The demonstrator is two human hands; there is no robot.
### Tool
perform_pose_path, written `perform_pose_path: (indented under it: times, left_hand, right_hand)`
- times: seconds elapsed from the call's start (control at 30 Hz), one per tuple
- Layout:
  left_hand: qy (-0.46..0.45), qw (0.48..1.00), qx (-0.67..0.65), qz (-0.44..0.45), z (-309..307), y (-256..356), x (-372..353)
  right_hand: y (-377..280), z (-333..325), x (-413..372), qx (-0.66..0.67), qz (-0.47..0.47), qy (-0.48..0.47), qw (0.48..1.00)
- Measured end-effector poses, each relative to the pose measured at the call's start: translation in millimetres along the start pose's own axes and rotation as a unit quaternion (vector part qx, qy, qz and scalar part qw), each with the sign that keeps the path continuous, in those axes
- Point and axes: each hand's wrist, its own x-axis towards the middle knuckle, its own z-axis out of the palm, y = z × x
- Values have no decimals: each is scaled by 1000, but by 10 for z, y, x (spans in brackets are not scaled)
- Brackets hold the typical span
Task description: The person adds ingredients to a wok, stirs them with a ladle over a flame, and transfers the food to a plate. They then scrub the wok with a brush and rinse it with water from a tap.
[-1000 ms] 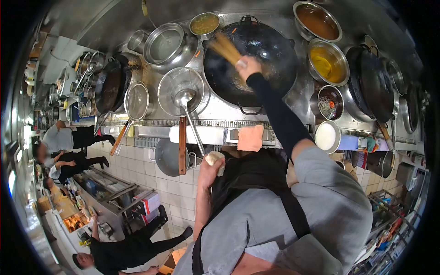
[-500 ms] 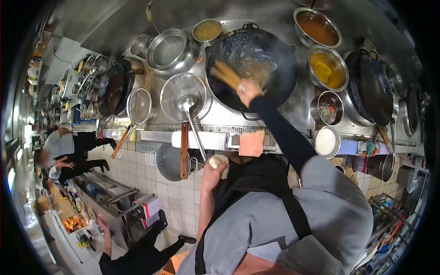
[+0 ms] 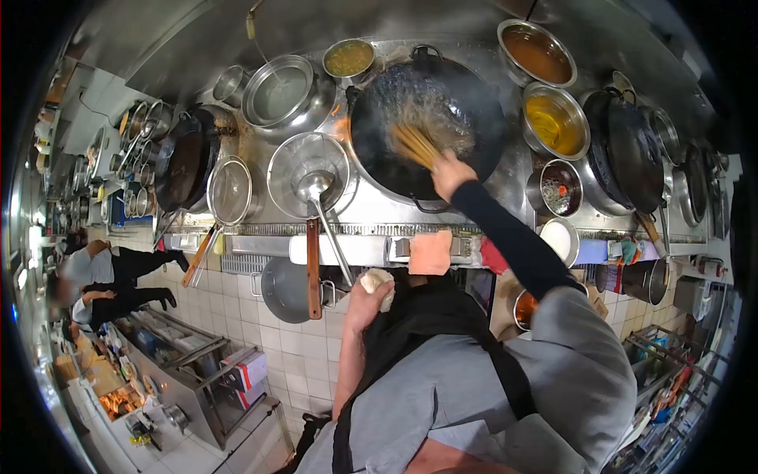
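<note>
At the far left, two co-workers in dark trousers (image 3: pixel 110 272) stand by the tiled floor, well apart from the stove. On the steel tabletop (image 3: pixel 371 209) a wire skimmer (image 3: pixel 230 191) lies beside a wide metal bowl (image 3: pixel 288 154), and a ladle (image 3: pixel 316 188) rests in that bowl with its long handle reaching over the front edge. Below the edge, the left hand (image 3: pixel 363 299) is held near the black apron, its grip closed around a whitish wad of cloth (image 3: pixel 380 282). Just right of it an orange cloth (image 3: pixel 430 251) hangs over the front rail. Above, the right hand (image 3: pixel 452 174) reaches into the big black wok (image 3: pixel 482 110), its grip wrapped tight on a bamboo brush (image 3: pixel 417 146) whose bristles press into foamy liquid on the wok's floor. Right of the wok stand a bowl of yellow liquid (image 3: pixel 555 120) and a bowl of brown sauce (image 3: pixel 537 51).
</note>
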Motion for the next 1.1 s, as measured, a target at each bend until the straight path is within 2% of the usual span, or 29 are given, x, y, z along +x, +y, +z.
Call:
perform_pose_path:
  times: [0.03,0.07,0.1,0.17,0.23,0.3,0.33,0.37,0.43,0.5,0.57,0.63,0.7,0.77,0.8,0.87,0.93,0.97,1.03,1.07,1.1]
  left_hand:
    - [4,1000,-2,1,-40,35,-7]
    - [-7,999,-33,-3,-130,-63,33]
    - [4,1000,-10,1,-211,-28,-9]
    - [30,999,35,18,-318,120,-48]
    - [0,1000,-9,24,-481,40,44]
    - [-1,998,-7,56,-581,44,153]
    - [-20,999,-6,38,-610,141,183]
    - [-13,999,1,44,-628,159,255]
    - [-7,999,23,44,-708,122,326]
    - [-16,999,7,34,-763,306,268]
    - [-8,999,-12,31,-889,334,226]
    - [-11,999,-6,34,-1082,282,211]
    - [5,999,8,34,-1206,227,186]
    - [4,999,11,40,-1265,195,232]
    - [-9,999,21,36,-1296,177,273]
    - [-34,999,26,18,-1273,243,333]
    - [-51,998,26,29,-1213,397,334]
    - [-60,997,24,37,-1202,442,358]
    - [-66,997,-11,37,-1228,348,432]
    - [-67,997,-31,36,-1253,305,463]
    - [-65,997,-40,29,-1291,292,458]
  right_hand:
    - [95,-152,-268,-1,-22,-22,1000]
    - [179,-410,-423,-65,-19,-89,994]
    - [277,-615,-563,-125,-13,-157,980]
    - [667,-817,-403,-243,-58,-122,961]
    - [1026,-632,264,-281,-80,-24,956]
    - [937,-437,913,-148,-26,-18,989]
    - [774,-199,1033,-114,20,12,993]
    - [524,53,964,-90,53,49,993]
    - [169,348,611,-65,63,81,993]
    - [-88,199,67,-69,48,23,996]
    - [-15,-89,-374,-90,23,-44,995]
    - [312,-405,-495,-212,19,-120,970]
    - [754,-489,-216,-338,21,-51,940]
    - [925,-498,462,-238,1,41,970]
    - [798,-336,791,-192,75,3,978]
    - [326,-8,1093,-125,152,-10,980]
    - [-248,304,787,-86,162,33,982]
    - [-440,380,596,-69,165,57,982]
    - [-562,288,45,-83,106,23,991]
    - [-25,525,-163,-155,31,-32,987]
    - [156,408,-368,-195,22,-83,977]
